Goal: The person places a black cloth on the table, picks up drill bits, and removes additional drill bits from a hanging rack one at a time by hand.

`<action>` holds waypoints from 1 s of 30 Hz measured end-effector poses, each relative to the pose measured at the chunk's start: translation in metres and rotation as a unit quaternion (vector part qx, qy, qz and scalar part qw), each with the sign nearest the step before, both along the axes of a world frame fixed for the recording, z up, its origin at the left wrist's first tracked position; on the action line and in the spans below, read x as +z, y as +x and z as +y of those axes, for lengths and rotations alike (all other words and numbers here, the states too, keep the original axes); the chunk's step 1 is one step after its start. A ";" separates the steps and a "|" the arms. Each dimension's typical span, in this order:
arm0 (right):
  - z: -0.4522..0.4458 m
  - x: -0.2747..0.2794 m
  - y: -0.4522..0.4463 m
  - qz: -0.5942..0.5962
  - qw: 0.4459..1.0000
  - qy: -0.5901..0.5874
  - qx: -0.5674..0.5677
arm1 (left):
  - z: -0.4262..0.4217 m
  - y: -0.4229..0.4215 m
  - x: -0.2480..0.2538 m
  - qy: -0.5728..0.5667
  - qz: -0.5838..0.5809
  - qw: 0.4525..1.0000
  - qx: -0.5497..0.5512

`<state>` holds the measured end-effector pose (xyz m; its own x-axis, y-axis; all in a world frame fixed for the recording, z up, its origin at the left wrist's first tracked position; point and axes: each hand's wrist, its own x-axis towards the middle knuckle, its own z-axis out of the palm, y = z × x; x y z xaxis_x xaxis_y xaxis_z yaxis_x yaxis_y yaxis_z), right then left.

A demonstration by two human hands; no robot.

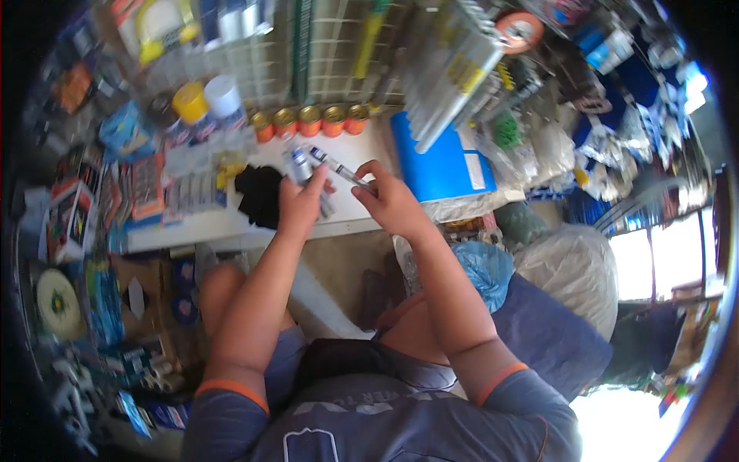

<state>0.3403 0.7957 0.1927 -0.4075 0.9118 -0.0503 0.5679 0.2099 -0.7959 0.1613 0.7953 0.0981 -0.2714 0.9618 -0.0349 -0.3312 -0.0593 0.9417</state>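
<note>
Between the fingers of my right hand (pixel 389 199) is a slim pen-like item (pixel 337 167) with a dark blue end, slanting up to the left. My left hand (pixel 302 202) is closed around a whitish tube-like bundle with a blue part (pixel 301 162); blur hides its detail. The tip of the slim item lies close to my left fingers. Left of my left hand, a black cloth-like thing (pixel 260 195) rests on the white counter (pixel 356 154). Behind both hands stands a row of several small orange cans (pixel 309 122) with gold lids.
A blue folder-like box (pixel 440 162) lies right of my hands. Long metallic strips (pixel 454 73) hang above it. Yellow-lidded (pixel 191 102) and white-lidded (pixel 223 96) jars stand at the back left, near packaged goods (pixel 148 185). Plastic bags (pixel 566 266) fill the right side.
</note>
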 end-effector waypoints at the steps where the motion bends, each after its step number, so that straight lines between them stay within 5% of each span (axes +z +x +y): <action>1: 0.004 -0.004 0.007 0.039 0.999 0.034 0.001 | 0.001 0.000 0.003 -0.002 -0.004 1.000 0.016; 4: 0.009 -0.003 0.030 0.179 0.964 0.193 -0.042 | -0.001 -0.005 0.002 -0.031 -0.020 0.999 0.023; 8: 0.008 0.037 0.057 0.364 0.783 0.454 -0.220 | -0.012 -0.016 0.004 -0.112 -0.075 0.991 0.012; 12: 0.036 0.033 0.120 0.422 0.724 0.404 -0.366 | -0.022 -0.021 -0.001 -0.173 -0.095 0.980 -0.005; 19: 0.080 -0.032 0.188 0.296 0.735 0.324 -0.517 | -0.030 -0.028 0.001 -0.189 -0.080 0.978 -0.021; 22: 0.083 -0.035 0.186 0.386 0.701 0.297 -0.521 | -0.031 -0.029 -0.001 -0.188 -0.082 0.978 -0.019; 25: 0.083 -0.039 0.193 0.312 0.746 0.291 -0.511 | -0.030 -0.030 -0.010 -0.178 -0.079 0.981 -0.015; 30: 0.082 -0.038 0.192 0.356 0.754 0.239 -0.497 | -0.029 -0.030 -0.014 -0.163 -0.067 0.984 -0.002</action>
